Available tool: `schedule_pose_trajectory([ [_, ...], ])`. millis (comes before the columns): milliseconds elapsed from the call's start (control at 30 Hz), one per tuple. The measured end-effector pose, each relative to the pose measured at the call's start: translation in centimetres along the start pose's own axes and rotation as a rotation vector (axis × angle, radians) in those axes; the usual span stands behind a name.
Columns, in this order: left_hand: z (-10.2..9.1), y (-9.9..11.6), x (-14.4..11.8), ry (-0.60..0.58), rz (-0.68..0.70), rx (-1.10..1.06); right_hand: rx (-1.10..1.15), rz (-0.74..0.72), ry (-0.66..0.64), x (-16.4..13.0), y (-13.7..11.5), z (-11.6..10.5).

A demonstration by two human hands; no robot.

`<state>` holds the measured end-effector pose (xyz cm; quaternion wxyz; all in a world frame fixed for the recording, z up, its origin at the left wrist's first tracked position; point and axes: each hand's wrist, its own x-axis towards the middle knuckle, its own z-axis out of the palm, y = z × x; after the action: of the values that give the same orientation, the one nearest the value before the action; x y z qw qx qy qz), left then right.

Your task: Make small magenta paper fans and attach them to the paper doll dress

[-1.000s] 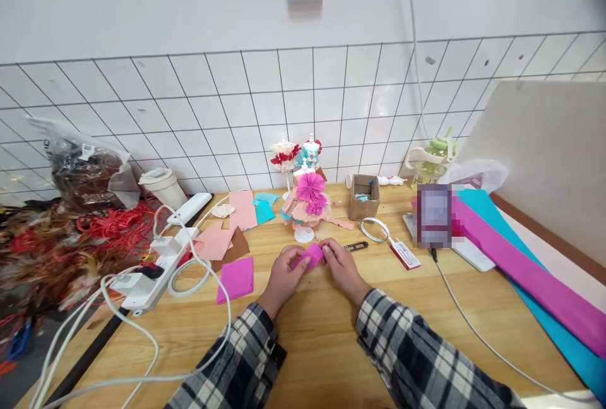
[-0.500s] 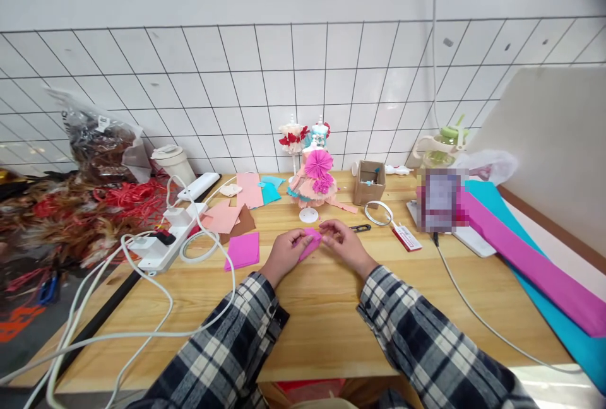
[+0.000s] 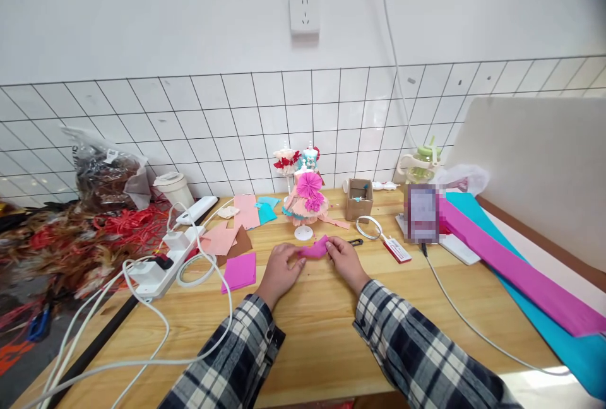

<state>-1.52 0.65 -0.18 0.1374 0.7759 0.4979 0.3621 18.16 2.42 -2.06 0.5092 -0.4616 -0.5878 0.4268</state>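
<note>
A small folded piece of magenta paper [image 3: 315,249] is pinched between my two hands just above the wooden table [image 3: 331,327]. My left hand [image 3: 280,270] grips its left end and my right hand [image 3: 344,257] grips its right end. Both sleeves are plaid. Behind the hands stands a small dress form with a pink and magenta paper dress [image 3: 307,197] on a white round base. A flat magenta sheet [image 3: 239,270] lies to the left of my left hand.
A white power strip [image 3: 163,264] with looping cables lies at left, near pink and brown paper scraps [image 3: 222,240]. A small cardboard box [image 3: 358,199], black snips [image 3: 355,242], a tape ring [image 3: 368,227] and long magenta and teal paper rolls [image 3: 516,270] sit to the right.
The hands have kept working the magenta piece; it now lies stretched flatter between the fingertips. The head camera has tilted up, showing more wall and the socket.
</note>
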Motion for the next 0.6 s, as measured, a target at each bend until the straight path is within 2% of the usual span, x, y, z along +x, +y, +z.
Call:
schedule_pose_trajectory([
  [100,-0.1,0.5,0.0,0.045,0.086,0.036,0.009,-0.013,-0.092,-0.5,-0.5,0.5],
  [200,0.0,1.1,0.0,-0.017,0.12,0.037,0.041,-0.02,-0.184,-0.9,-0.8,1.1],
  [300,0.1,1.5,0.0,-0.063,0.089,-0.026,-0.038,-0.073,-0.178,-0.8,-0.9,0.8],
  [367,0.1,1.5,-0.1,-0.088,0.024,-0.124,-0.225,-0.141,-0.123,-0.4,-1.0,-0.2],
  [467,0.0,1.4,-0.1,-0.116,-0.164,-0.385,-0.669,-0.206,-0.002,0.3,-0.9,-2.4],
  [533,0.0,1.3,-0.1,-0.11,-0.285,-0.577,-0.921,-0.164,0.005,0.6,-0.5,-3.6],
  [600,0.0,1.1,0.1,-0.088,-0.357,-0.727,-1.07,-0.104,-0.049,0.7,0.0,-4.4],
])
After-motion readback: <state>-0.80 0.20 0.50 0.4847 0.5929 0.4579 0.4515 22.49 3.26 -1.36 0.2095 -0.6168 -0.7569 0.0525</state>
